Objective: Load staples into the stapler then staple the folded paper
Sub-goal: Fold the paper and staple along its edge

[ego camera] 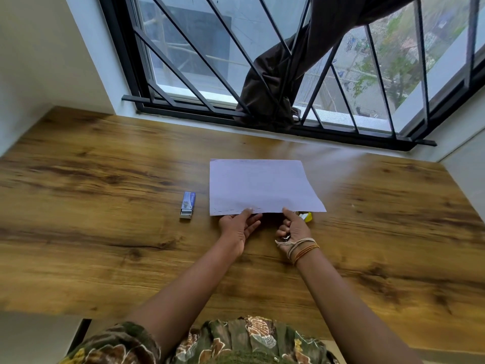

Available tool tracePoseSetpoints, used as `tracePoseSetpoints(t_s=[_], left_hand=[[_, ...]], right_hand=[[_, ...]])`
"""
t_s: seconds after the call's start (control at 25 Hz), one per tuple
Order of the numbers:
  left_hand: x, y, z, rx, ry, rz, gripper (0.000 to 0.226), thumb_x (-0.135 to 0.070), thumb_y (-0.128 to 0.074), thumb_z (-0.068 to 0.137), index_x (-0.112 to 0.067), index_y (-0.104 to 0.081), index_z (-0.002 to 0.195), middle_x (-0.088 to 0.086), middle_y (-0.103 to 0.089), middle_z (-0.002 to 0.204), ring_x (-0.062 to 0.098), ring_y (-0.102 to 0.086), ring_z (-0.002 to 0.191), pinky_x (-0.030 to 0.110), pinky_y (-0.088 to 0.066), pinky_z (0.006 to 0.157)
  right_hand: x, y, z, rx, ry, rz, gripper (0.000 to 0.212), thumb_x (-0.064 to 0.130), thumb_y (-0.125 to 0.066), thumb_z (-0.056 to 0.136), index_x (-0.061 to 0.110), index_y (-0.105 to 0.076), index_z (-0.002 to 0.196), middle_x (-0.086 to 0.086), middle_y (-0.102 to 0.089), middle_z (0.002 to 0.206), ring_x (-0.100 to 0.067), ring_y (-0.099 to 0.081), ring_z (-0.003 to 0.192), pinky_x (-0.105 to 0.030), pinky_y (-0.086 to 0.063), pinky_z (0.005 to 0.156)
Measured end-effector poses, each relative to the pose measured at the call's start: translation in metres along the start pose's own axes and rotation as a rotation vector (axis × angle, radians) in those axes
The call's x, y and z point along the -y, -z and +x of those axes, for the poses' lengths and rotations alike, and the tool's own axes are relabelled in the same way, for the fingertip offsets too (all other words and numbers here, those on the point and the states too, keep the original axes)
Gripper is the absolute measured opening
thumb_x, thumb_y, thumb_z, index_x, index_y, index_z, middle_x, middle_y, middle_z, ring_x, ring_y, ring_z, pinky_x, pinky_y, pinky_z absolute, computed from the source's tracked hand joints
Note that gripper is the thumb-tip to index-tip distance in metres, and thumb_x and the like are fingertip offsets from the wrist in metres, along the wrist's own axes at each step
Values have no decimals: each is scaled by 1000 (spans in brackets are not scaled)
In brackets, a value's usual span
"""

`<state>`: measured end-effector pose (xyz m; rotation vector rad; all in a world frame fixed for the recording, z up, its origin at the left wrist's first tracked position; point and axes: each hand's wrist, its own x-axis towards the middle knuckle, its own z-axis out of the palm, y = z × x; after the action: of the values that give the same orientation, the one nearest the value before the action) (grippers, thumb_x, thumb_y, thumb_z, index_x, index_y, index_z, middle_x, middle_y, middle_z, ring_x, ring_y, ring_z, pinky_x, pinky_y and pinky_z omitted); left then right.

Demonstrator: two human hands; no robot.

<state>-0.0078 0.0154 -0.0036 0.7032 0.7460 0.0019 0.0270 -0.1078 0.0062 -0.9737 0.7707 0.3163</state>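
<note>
The paper point(262, 186) lies flat on the bench point(105, 245), a little right of middle and nearer the far edge by the window point(262, 61) than the near one; whether it is a single sheet or already folded in half I cannot tell, though a faint dashed line runs along its near edge. Both hands meet that edge: the left hand point(240, 227) has its fingers loosely spread with the tips touching or lifting the paper's near edge, and the right hand point(291, 228) pinches the same edge with thumb and forefinger while its other fingers are curled in (something small and metallic glints in the palm, too blurred to name). Just beside the right hand, at the paper's near right corner, a yellow thing point(307, 216) peeps out from under the sheet; it may be the stapler, but too little shows to be sure. To the left of the paper, apart from it, sits the staple box point(187, 204), its drawer slid partly out with a silvery strip showing. As I judge it, the task is early: the box is open, yet nothing shows that staples are in the stapler, and the stapling itself is not yet done. Folding or squaring the paper seems the step in hand.
</note>
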Motion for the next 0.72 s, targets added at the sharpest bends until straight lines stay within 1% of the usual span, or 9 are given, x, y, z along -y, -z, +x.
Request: tracePoseSetpoints(t_s=[0.08, 0.16, 0.24, 0.32, 0.4, 0.48, 0.56, 0.64, 0.72], left_hand=[[1, -2, 2, -9, 6, 64, 18, 1, -67, 84, 5, -60, 100, 15, -70, 88, 20, -73, 62, 28, -60, 56], [2, -3, 4, -4, 13, 93, 21, 2, -68, 82, 5, -60, 102, 14, -71, 87, 20, -73, 62, 28, -60, 57], [3, -4, 5, -15, 19, 104, 20, 1, -70, 81, 5, -61, 99, 14, -71, 87, 19, -72, 61, 28, -60, 57], [3, -6, 4, -45, 9, 106, 24, 1, -71, 80, 7, -60, 100, 16, -70, 87, 18, -71, 58, 28, -59, 54], [4, -6, 5, -69, -8, 101, 27, 1, -72, 79, 7, -59, 101, 16, -70, 86, 19, -71, 57, 28, -59, 53], [4, -6, 4, -81, -16, 102, 27, 0, -73, 79, 7, -59, 100, 18, -71, 89, 22, -72, 64, 30, -60, 56], [5, -5, 6, -94, -16, 117, 34, -2, -75, 77, 8, -58, 105, 22, -71, 97, 27, -73, 75, 31, -60, 58], [6, -5, 6, -88, -18, 133, 39, -2, -77, 76, 10, -59, 108, 23, -70, 100, 30, -72, 82, 33, -61, 62], [7, -5, 6, -84, -25, 158, 40, -2, -78, 75, 11, -59, 107, 23, -70, 101, 30, -72, 83, 33, -61, 63]], right_hand=[[0, 2, -3, 55, -33, -91, 21, 19, -64, 87, 15, -50, 71, 5, -35, 41, -6, -24, 29, -13, -19, 31], [1, 5, -8, 142, -86, -245, 21, 26, -56, 90, 16, -47, 74, 2, -35, 49, -6, -24, 31, -13, -20, 32], [-1, 5, -12, 187, -80, -435, 20, 24, -49, 93, 13, -46, 77, -2, -41, 55, -7, -26, 32, -13, -22, 33], [-5, 2, -14, 190, 15, -619, 18, 16, -47, 95, 9, -49, 79, -6, -50, 62, -8, -33, 34, -14, -27, 34], [-9, 0, -17, 178, 140, -793, 12, 15, -49, 95, 10, -49, 84, -8, -56, 70, -12, -45, 43, -17, -37, 35], [-11, 0, -19, 148, 282, -917, 8, 19, -55, 93, 13, -52, 88, -5, -58, 75, -16, -56, 55, -27, -50, 43], [-13, 2, -19, 109, 447, -1036, 8, 22, -59, 90, 14, -59, 87, -5, -61, 74, -20, -61, 61, -37, -57, 52], [-15, 4, -17, 74, 596, -1123, 11, 24, -62, 88, 13, -62, 84, -7, -64, 75, -25, -64, 69, -45, -58, 61], [-18, 5, -14, 49, 693, -1180, 13, 24, -62, 87, 10, -61, 86, -9, -64, 80, -28, -61, 76, -46, -55, 67]])
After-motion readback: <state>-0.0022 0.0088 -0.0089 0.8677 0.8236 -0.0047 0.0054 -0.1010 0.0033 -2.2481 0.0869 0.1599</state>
